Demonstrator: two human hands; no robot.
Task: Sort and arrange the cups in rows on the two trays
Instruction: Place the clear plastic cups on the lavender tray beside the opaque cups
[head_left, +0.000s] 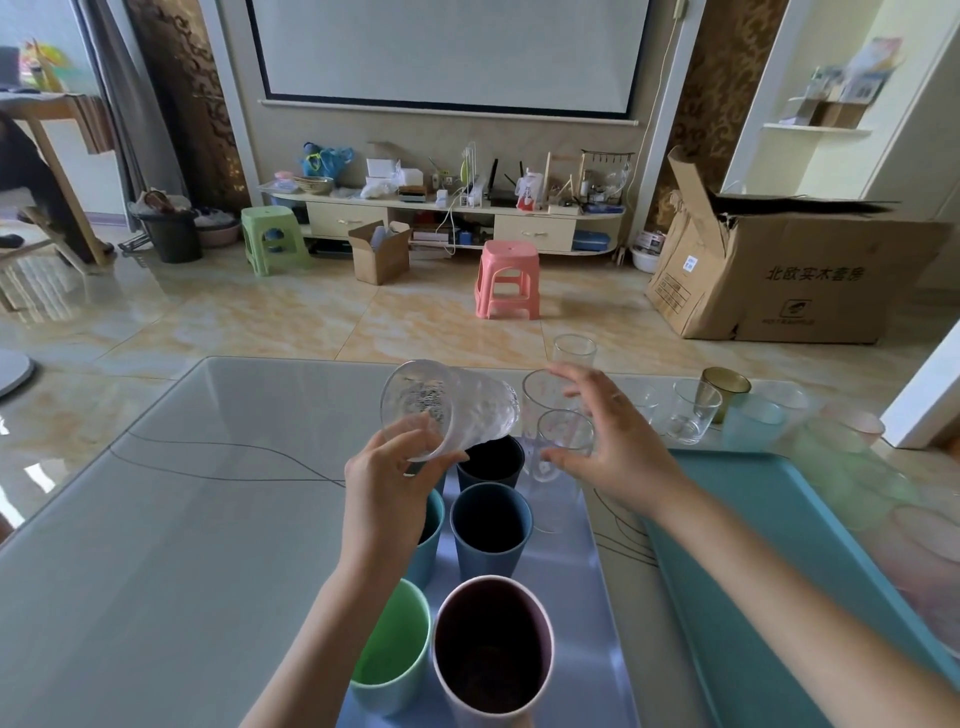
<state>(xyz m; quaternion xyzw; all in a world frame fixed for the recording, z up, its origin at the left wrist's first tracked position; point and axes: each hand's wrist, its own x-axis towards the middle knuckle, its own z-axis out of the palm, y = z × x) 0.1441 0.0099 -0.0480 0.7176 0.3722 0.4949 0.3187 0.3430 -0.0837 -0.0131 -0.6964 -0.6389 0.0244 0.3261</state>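
Pink stool (507, 280) & green stool (271, 239) on floor, cardboard box (789, 275) at right.

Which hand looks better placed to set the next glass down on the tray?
The left hand: it already holds a tilted clear glass above the purple tray. The right hand is open and holds nothing.
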